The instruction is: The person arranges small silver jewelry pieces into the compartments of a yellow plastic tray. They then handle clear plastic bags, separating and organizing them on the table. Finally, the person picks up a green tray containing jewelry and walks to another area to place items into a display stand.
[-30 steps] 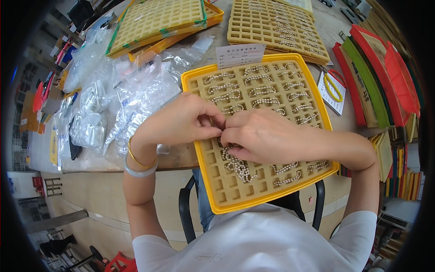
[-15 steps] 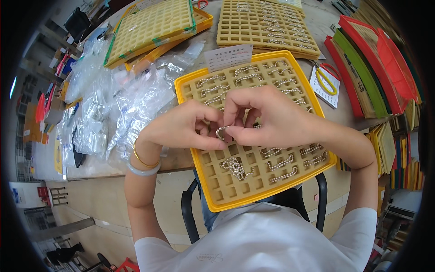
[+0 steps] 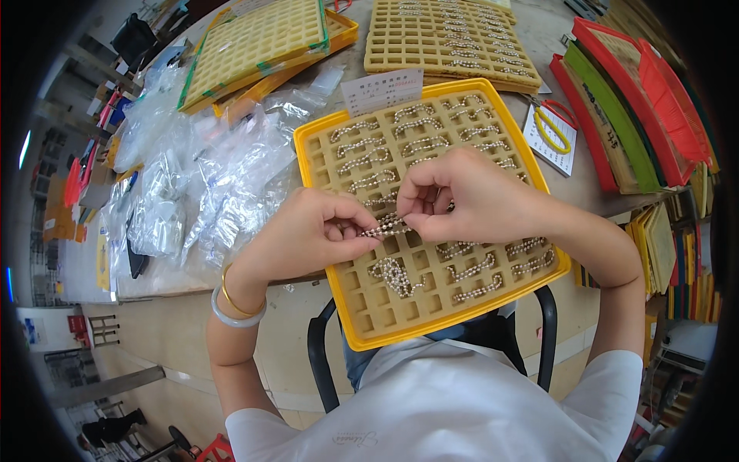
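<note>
A silvery beaded chain point(image 3: 390, 225) is stretched between my two hands, lying close above the cells of a foam insert. My left hand point(image 3: 323, 231) pinches its left end between thumb and fingers. At the other end, my right hand point(image 3: 462, 202) grips the chain, with its fingers curled. Beneath both hands is a yellow tray point(image 3: 301, 158) holding the gridded foam, tilted over my lap at the table edge. Short beaded chains point(image 3: 477, 288) lie in rows across the foam. A loose heap of beaded chain point(image 3: 394, 276) rests on the near left cells.
Clear plastic bags point(image 3: 173, 185) cover the table at left. Gridded foam trays point(image 3: 258, 58) are stacked at back left, and another foam tray point(image 3: 446, 46) with chains lies behind. Yellow-and-red looped handles point(image 3: 553, 132) rest on paper at right, beside red and green trays point(image 3: 616, 115).
My hands have moved slightly apart, and the chain that was mostly hidden and curled now shows stretched between them. The left hand has dropped a little lower on the wrist side.
</note>
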`<state>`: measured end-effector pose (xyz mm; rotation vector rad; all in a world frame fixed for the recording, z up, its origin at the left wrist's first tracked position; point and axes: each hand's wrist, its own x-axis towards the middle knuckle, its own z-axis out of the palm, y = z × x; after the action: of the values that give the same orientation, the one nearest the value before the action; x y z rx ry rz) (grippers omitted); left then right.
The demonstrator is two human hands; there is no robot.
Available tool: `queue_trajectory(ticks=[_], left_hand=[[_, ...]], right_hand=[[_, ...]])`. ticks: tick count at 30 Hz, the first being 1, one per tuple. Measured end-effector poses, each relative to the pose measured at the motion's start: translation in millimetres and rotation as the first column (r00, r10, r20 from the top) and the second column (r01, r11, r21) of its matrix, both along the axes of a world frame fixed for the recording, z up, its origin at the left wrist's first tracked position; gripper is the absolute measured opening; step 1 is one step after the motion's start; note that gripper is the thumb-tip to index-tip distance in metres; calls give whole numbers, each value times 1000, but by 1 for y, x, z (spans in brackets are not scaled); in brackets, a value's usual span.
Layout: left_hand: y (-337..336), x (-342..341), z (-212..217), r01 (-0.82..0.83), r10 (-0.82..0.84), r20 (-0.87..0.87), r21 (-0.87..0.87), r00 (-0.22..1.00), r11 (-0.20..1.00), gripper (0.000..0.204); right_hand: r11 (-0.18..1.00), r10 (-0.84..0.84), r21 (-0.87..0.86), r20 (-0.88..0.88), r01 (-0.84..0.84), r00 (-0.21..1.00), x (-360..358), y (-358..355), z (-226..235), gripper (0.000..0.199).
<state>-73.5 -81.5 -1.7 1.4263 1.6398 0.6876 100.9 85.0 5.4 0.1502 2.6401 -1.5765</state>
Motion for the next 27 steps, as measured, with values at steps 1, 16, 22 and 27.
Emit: queue_trajectory(ticks=[1,16,22,27], left_hand=[[-2,1,-2,-25,25,0,34,1000,999,13],[-21,27,-10,-124,172,-183,246,968,961,13],[-31,34,-4,-143,199,-208,258,958,956,18],[-32,38,-6,-66,156,-320,277,934,959,15]], right_hand=[[1000,-13,-6,-28,13,1000,0,-1,-1,11],[960,79,271,-28,-69,996,8,-6,-14,14],[912,159,399,-117,-100,980,9,-11,-8,11],[822,316,528,-116,-211,942,-1,-27,-15,9]])
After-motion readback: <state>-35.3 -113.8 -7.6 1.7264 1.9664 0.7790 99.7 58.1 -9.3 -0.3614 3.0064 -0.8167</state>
